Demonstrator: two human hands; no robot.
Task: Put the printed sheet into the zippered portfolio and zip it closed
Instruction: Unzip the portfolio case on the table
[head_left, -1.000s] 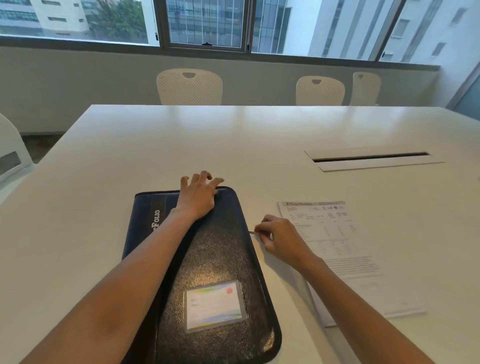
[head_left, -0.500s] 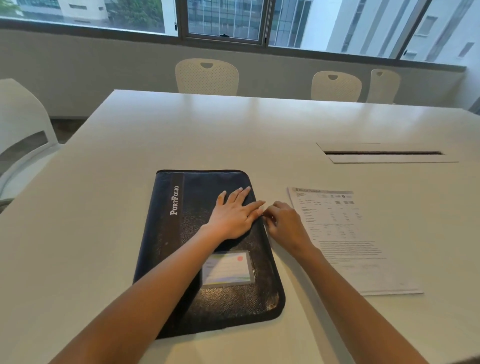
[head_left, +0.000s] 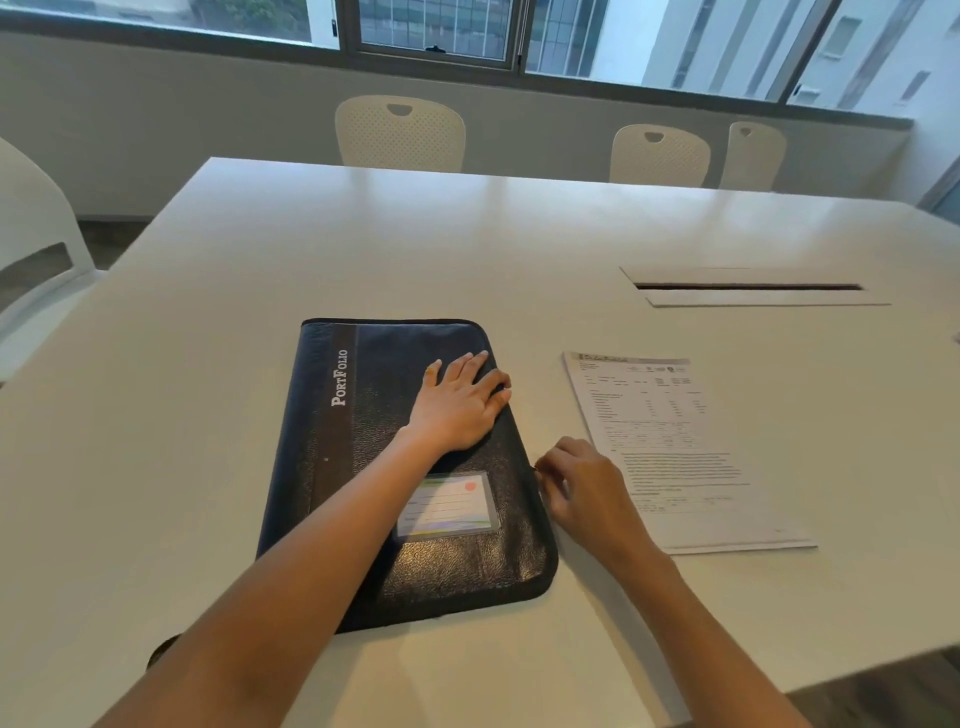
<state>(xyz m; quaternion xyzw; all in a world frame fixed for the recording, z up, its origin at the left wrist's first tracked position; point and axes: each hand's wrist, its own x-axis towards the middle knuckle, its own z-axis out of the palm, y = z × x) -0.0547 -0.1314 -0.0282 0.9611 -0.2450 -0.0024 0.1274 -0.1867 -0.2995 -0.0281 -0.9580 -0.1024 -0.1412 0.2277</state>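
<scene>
On my feed the portfolio (head_left: 395, 353) lies flat on the white table (head_left: 467, 234), cover down, spine strip w/ "PortFolio" lettering (head_left: 340, 376) along its left side; a clear card pocket (head_left: 447, 504) sits on the cover's near half. Left hand (head_left: 457, 405) rests palm-down on the far-right part of the cover, fingers straight and a bit spread, tips reaching the rounded far-right corner; nothing gripped. Right hand (head_left: 582, 493) is at the portfolio's right edge, approx. level w/ the card pocket; fingers curled tight, thumb and forefinger pinching a thin dark tab, the zip pull (head_left: 536, 470), tho it's v. small in frame. How far the zip runs I can't tell. The printed sheet (head_left: 675, 452) lies flat on the table right of the portfolio, text side up, outside it, just beside the right hand; not touching the portfolio. Beyond it a long cable slot (head_left: 748, 287) is cut in the tabletop; three white chairs (head_left: 400, 132) stand at the far side under the windows.
</scene>
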